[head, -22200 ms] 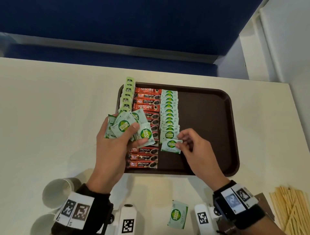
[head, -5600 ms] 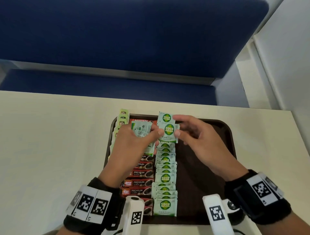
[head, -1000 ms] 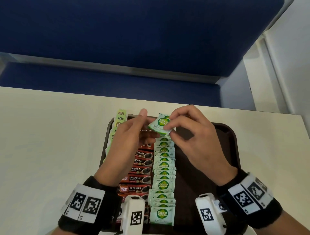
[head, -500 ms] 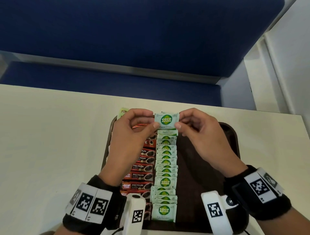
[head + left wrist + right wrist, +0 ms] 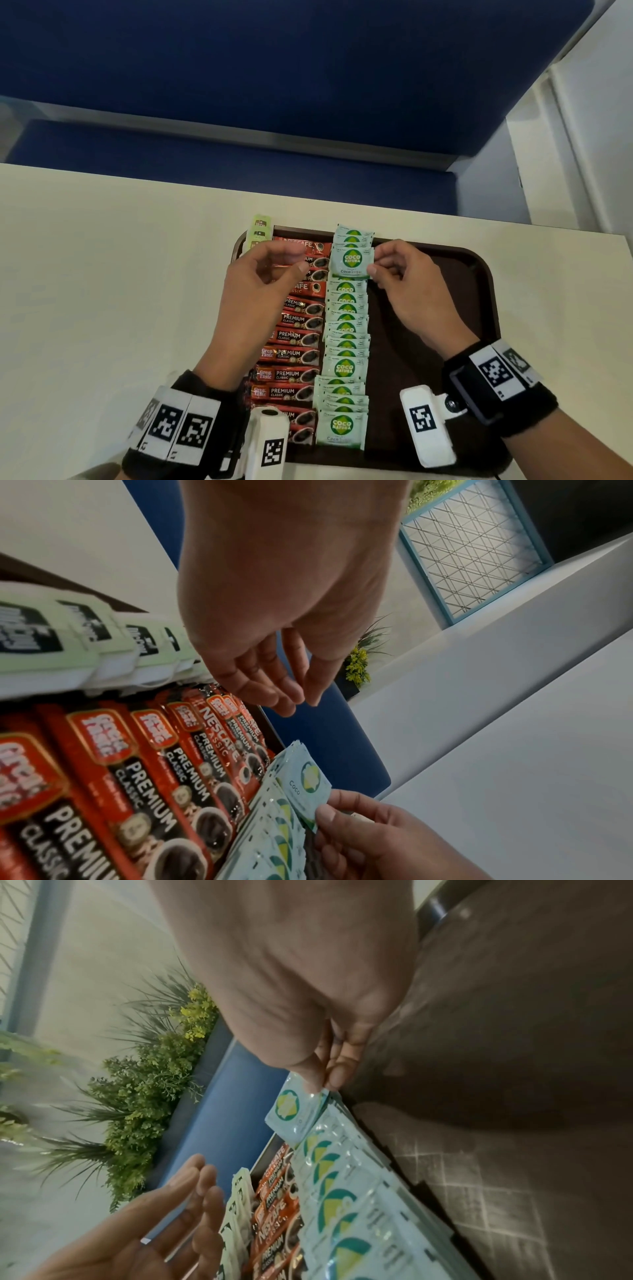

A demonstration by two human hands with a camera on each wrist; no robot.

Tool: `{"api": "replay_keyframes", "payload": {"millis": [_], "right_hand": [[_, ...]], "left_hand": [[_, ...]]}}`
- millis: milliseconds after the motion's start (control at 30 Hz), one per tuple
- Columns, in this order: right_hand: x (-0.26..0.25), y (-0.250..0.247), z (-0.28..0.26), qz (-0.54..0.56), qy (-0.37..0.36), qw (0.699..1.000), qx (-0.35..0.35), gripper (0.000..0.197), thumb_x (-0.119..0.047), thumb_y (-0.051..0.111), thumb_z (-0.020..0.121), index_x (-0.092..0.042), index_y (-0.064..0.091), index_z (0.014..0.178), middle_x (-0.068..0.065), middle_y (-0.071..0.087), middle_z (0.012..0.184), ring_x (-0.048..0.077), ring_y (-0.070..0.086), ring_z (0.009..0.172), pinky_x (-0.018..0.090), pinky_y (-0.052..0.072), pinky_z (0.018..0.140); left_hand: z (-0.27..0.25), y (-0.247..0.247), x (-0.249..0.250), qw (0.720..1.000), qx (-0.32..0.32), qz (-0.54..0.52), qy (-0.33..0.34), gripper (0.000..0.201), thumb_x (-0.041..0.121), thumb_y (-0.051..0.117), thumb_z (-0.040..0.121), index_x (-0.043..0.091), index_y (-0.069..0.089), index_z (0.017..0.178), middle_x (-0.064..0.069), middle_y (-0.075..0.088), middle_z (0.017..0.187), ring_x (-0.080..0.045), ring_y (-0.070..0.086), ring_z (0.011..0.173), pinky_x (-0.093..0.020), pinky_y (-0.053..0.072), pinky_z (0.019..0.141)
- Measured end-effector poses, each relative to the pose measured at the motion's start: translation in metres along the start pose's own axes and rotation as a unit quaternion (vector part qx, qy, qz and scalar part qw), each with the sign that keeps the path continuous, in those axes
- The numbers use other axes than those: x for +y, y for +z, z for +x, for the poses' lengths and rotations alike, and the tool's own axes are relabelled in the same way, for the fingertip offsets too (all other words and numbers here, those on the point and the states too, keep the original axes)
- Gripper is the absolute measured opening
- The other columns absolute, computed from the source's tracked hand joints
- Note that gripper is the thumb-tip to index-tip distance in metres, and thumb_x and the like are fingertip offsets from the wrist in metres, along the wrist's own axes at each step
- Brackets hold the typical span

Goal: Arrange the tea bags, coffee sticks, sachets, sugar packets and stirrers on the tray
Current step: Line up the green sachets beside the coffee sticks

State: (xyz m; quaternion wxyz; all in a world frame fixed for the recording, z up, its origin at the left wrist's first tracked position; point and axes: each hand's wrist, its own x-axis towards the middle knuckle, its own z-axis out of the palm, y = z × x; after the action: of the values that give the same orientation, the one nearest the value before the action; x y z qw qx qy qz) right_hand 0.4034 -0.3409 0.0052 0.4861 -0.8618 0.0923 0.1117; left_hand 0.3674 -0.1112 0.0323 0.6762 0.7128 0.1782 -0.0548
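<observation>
A cream table [image 5: 102,291] stands before a blue upholstered bench [image 5: 274,85], and a dark brown tray [image 5: 479,308] lies on it near the person. Nearest in the head view, the sugar packets [image 5: 346,342], pale green and marked Coco Natura, run away from the viewer in an overlapping column down the middle of the tray. Just left of them, touching, lies a column of red and black coffee sticks [image 5: 294,356], and at the far left edge a row of light green tea bags [image 5: 259,233] leans over the tray's rim. Farther along, the left hand [image 5: 260,301] hovers above the coffee sticks with its fingers loosely curled and holding nothing; the left wrist view shows thumb and fingertips apart. Level with it, the right hand [image 5: 407,294] pinches one sugar packet [image 5: 352,262] by its right edge between thumb and forefinger, held above the far end of the sugar column. Beyond the bench, the wrist views show green potted plants [image 5: 150,1091].
</observation>
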Motion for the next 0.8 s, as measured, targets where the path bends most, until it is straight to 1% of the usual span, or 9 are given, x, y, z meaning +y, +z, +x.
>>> {"api": "replay_keyframes", "payload": {"millis": [100, 133, 200, 300, 400, 533, 633, 700, 800], "right_hand": [[-0.001, 0.001, -0.002, -0.012, -0.011, 1.0, 0.014, 0.015, -0.012, 0.076, 0.097, -0.024, 0.07, 0.102, -0.009, 0.075, 0.093, -0.003, 0.067, 0.084, 0.012, 0.054, 0.076], [-0.002, 0.001, -0.002, -0.015, -0.014, 1.0, 0.02, 0.014, -0.011, 0.077, 0.097, -0.023, 0.07, 0.102, -0.009, 0.074, 0.093, -0.005, 0.066, 0.084, 0.009, 0.051, 0.075], [-0.003, 0.001, -0.002, -0.022, -0.017, 0.999, 0.025, 0.014, -0.011, 0.077, 0.096, -0.021, 0.07, 0.103, -0.009, 0.072, 0.092, -0.006, 0.063, 0.082, 0.007, 0.05, 0.073], [-0.004, 0.001, -0.003, -0.028, -0.018, 0.999, 0.023, 0.016, -0.011, 0.077, 0.096, -0.02, 0.069, 0.107, -0.007, 0.072, 0.09, -0.006, 0.063, 0.079, 0.007, 0.049, 0.073], [-0.004, 0.001, -0.003, -0.031, -0.018, 0.999, 0.022, 0.018, -0.011, 0.078, 0.095, -0.02, 0.068, 0.108, -0.006, 0.072, 0.089, -0.005, 0.064, 0.079, 0.007, 0.049, 0.073], [-0.002, 0.001, -0.004, -0.032, -0.014, 0.999, 0.021, 0.02, -0.012, 0.079, 0.095, -0.021, 0.067, 0.108, -0.006, 0.073, 0.087, -0.001, 0.066, 0.079, 0.009, 0.052, 0.074], [0.0, 0.0, -0.004, -0.033, -0.009, 0.999, 0.02, 0.022, -0.013, 0.08, 0.094, -0.023, 0.066, 0.108, -0.006, 0.073, 0.086, 0.004, 0.068, 0.079, 0.014, 0.055, 0.074], [0.001, -0.003, -0.005, -0.037, -0.009, 0.999, 0.025, 0.022, -0.014, 0.08, 0.094, -0.024, 0.067, 0.109, -0.006, 0.073, 0.087, 0.005, 0.069, 0.079, 0.017, 0.057, 0.077], [0.0, -0.012, -0.011, -0.03, -0.006, 0.999, 0.039, 0.021, -0.016, 0.079, 0.095, -0.026, 0.067, 0.108, -0.006, 0.073, 0.088, 0.006, 0.069, 0.08, 0.023, 0.06, 0.081]], "left_hand": [[0.001, 0.001, -0.004, 1.0, -0.001, 0.015, 0.002, 0.019, 0.017, 0.08, 0.095, 0.028, 0.079, 0.11, 0.008, 0.079, 0.104, -0.014, 0.074, 0.097, -0.023, 0.061, 0.091], [0.001, 0.001, -0.004, 1.0, -0.004, 0.021, 0.003, 0.019, 0.016, 0.08, 0.095, 0.028, 0.079, 0.11, 0.008, 0.079, 0.104, -0.015, 0.074, 0.098, -0.023, 0.06, 0.092], [0.002, 0.002, -0.005, 0.999, -0.013, 0.029, 0.004, 0.019, 0.015, 0.08, 0.096, 0.028, 0.079, 0.11, 0.009, 0.08, 0.102, -0.015, 0.074, 0.099, -0.027, 0.06, 0.095], [0.003, 0.004, -0.003, 0.999, -0.022, 0.035, 0.0, 0.018, 0.017, 0.08, 0.096, 0.028, 0.079, 0.11, 0.009, 0.08, 0.102, -0.017, 0.074, 0.1, -0.033, 0.059, 0.099], [0.004, 0.004, -0.003, 0.999, -0.022, 0.035, -0.003, 0.018, 0.017, 0.08, 0.096, 0.029, 0.079, 0.109, 0.009, 0.08, 0.102, -0.015, 0.075, 0.1, -0.036, 0.059, 0.1], [0.004, 0.004, -0.004, 0.999, -0.021, 0.039, -0.006, 0.018, 0.018, 0.08, 0.096, 0.029, 0.079, 0.109, 0.01, 0.08, 0.102, -0.012, 0.075, 0.101, -0.034, 0.059, 0.099], [0.003, 0.004, -0.004, 0.999, -0.023, 0.041, -0.006, 0.018, 0.019, 0.08, 0.096, 0.03, 0.079, 0.109, 0.01, 0.08, 0.103, -0.012, 0.075, 0.1, -0.032, 0.058, 0.097], [0.002, 0.004, -0.004, 0.999, -0.02, 0.038, -0.005, 0.017, 0.019, 0.08, 0.096, 0.03, 0.079, 0.108, 0.009, 0.08, 0.103, -0.012, 0.075, 0.099, -0.03, 0.058, 0.095], [0.001, 0.007, -0.001, 0.999, -0.014, 0.029, -0.013, 0.014, 0.017, 0.078, 0.097, 0.025, 0.079, 0.108, 0.005, 0.082, 0.098, -0.014, 0.078, 0.093, -0.033, 0.06, 0.094]]}}
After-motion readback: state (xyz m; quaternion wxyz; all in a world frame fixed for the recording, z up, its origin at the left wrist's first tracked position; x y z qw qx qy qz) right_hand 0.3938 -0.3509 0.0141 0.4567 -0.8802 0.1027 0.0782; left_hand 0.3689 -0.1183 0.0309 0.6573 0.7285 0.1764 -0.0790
